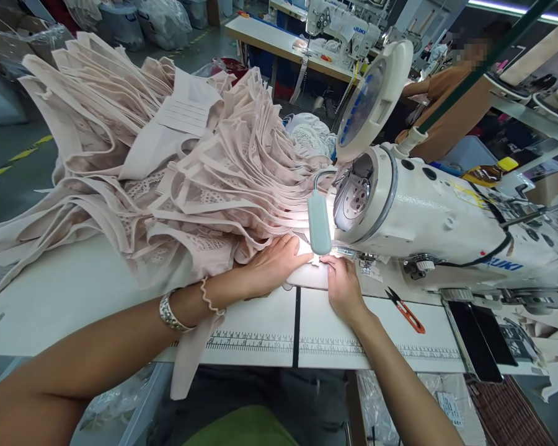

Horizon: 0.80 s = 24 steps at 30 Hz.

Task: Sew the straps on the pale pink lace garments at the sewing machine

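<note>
My left hand [276,265] lies with fingers stretched out on pale pink fabric beside the needle area of a white sewing machine [428,198]. At the other side of the brightly lit spot, my right hand [344,286] is closed in a pinch, and what its fingertips hold is too small to make out. A small white piece [315,261] shows between the two hands. The grey-green lamp [319,223] hangs just above them and partly hides the needle. A big heap of pale pink lace-trimmed garments [223,179] reaches from the left up to the machine.
Orange-handled thread snips [405,310] lie right of my right hand. Beyond them is a dark phone [477,341]. A printed ruler [255,342] runs along the table's front edge. A round magnifier-like disc [374,102] rises above the machine head. Behind it, a person [451,105] works.
</note>
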Available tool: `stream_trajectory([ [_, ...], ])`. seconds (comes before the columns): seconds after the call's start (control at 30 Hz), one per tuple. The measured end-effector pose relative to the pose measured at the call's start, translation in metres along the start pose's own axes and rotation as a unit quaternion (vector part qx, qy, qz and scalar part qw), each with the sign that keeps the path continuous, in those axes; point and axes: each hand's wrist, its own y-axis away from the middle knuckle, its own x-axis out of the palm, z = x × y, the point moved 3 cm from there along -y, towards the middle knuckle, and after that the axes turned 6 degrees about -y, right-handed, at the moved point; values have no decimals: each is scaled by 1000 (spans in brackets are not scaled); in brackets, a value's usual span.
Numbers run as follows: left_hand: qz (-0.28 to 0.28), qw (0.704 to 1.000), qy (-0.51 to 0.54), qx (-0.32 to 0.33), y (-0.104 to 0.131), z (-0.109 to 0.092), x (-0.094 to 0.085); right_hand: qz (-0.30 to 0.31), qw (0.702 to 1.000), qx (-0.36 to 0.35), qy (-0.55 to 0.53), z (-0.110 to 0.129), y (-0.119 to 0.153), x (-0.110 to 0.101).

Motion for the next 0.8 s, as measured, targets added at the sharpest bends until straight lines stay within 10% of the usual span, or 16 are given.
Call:
stream_trajectory([
  [0.33, 13, 989, -25, 145, 2, -15, -19, -54, 980, -174, 86, 28, -5, -10],
  [0.6, -49, 961, -153, 224, 6, -30, -17, -44, 976, -142, 157, 35, -7, 2],
  [0.8, -67, 952, -197, 223, 8, -31, -16, -92, 995, -31, 15, 27, -11, -4],
])
